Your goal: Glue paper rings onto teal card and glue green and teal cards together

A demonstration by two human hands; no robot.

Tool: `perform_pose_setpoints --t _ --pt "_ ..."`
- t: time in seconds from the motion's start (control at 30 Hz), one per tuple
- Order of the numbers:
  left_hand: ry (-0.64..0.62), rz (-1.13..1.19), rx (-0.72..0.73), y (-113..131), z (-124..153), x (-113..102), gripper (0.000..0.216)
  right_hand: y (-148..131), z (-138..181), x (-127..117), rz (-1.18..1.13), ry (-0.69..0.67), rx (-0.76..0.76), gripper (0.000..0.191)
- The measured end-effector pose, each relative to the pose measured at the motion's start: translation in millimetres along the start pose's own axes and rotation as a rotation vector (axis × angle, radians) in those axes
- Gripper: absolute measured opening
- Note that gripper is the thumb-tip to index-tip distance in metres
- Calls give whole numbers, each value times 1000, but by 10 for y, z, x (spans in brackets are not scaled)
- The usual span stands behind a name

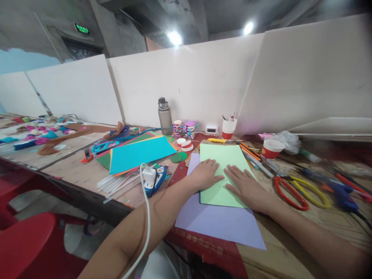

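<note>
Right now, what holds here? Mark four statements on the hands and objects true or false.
1. The left hand and right hand both rest on the light green paper sheet. True.
2. The pale purple paper sheet lies on top of the green sheet. False: the purple sheet lies underneath.
3. The right hand holds the red and yellow handled scissors. False: the scissors lie apart from it.
4. A dark-topped grey bottle stands upright. True.

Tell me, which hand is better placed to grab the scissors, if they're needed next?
Probably the right hand: it lies flat on the light green paper, nearer the scissors. The left hand, also on the paper, is farther from them.
</note>
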State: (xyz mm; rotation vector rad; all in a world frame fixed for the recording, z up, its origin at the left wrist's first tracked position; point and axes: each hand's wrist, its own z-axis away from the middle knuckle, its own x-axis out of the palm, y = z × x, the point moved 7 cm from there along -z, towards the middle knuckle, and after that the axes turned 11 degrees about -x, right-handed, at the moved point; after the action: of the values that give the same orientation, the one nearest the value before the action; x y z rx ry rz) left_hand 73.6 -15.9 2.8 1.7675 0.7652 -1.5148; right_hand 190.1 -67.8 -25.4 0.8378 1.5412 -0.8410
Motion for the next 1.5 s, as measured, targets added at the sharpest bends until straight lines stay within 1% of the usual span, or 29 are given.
perform_pose_setpoints --t 0.13,0.23,0.3,0.37,0.43,0.53,0.6,0.63,0.7,0.8,0.87,0.97,1.0,1.07,1.13,1.2,1.23,1.27,1.37,1.43,1.5 --pt "19 10 13 -5 -8 -14 60 1 1 -17 -14 19 -5 68" --pt "47 20 20 -19 -36 -44 59 -4 -2 -25 -34 -2 -13 69" --pt "62 43 20 -38 -65 -70 53 2 -9 -25 -47 -19 -13 69" --pt "90 89 -24 -95 -105 -112 47 14 -18 -36 -65 -26 -13 68" --pt "133 147 -107 -187 -146 -168 44 29 -23 -75 -100 -20 -9 68" --pt "199 230 -248 -349 -191 -252 41 39 -3 -237 -128 41 19 69" --pt "234 278 -330 -452 -211 -300 40 -40 21 -368 -125 70 -24 71" --pt "248 307 -366 -500 -220 -318 40 -119 33 -410 -134 55 -79 74" --pt "270 343 -395 -567 -242 -344 41 -301 57 -430 -174 -23 -193 83" --pt "291 352 -416 -639 -275 -354 38 -490 83 -374 -195 -133 -245 87" --pt "289 353 -427 -670 -286 -349 37 -556 84 -331 -181 -157 -245 85" --pt "300 362 -425 -689 -277 -382 37 -604 72 -309 -131 -130 -251 81" --pt "305 370 -416 -689 -272 -405 36 -612 67 -314 -111 -117 -256 77" --pt "321 394 -409 -702 -262 -458 32 -603 61 -355 -72 -82 -256 64" --pt "352 421 -430 -739 -253 -517 30 -521 63 -460 -40 -19 -200 49" --pt "382 440 -474 -787 -243 -559 31 -339 102 -662 -14 116 -67 42" --pt "388 447 -489 -802 -240 -569 33 -217 149 -799 3 217 21 41" --pt "382 452 -495 -805 -239 -568 34 -91 221 -960 25 349 110 40" --pt "326 427 -483 -772 -235 -510 40 253 528 -1384 112 724 365 40" --pt "282 333 -479 -746 -225 -442 46 424 717 -1553 109 921 471 39" --pt "228 207 -488 -743 -212 -357 57 559 847 -1631 75 1056 531 40"
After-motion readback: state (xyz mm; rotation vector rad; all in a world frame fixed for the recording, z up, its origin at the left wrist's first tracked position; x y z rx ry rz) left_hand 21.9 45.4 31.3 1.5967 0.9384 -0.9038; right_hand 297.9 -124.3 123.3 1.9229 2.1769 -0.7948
